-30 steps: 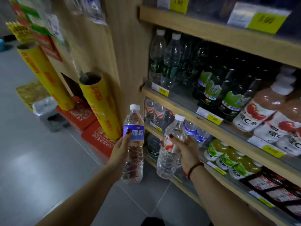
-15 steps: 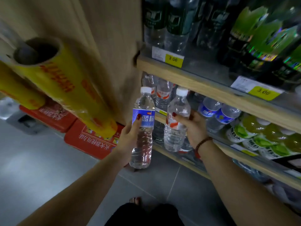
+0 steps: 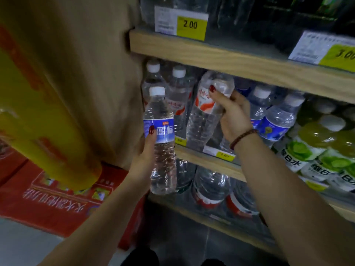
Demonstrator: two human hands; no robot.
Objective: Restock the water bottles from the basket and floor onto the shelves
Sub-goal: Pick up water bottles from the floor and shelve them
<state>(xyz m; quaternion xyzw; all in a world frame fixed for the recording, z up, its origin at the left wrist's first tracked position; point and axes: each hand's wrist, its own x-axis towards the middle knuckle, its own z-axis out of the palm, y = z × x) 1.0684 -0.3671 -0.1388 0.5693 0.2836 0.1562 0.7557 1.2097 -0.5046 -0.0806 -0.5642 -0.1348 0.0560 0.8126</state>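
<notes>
Bottles look full, so fairly heavy, with thin walls that dent; best held round the labelled middle. Right hand [image 3: 233, 116] grip pinches the red-label bottle [image 3: 205, 110], cap tilted into the middle shelf [image 3: 211, 160]; left hand [image 3: 147, 150] clasps the blue-label bottle [image 3: 161, 143] upright just outside

Both arms reach forward — left hand [image 3: 146, 152] and right hand [image 3: 233, 114] each curled closed, thumbs up.
</notes>
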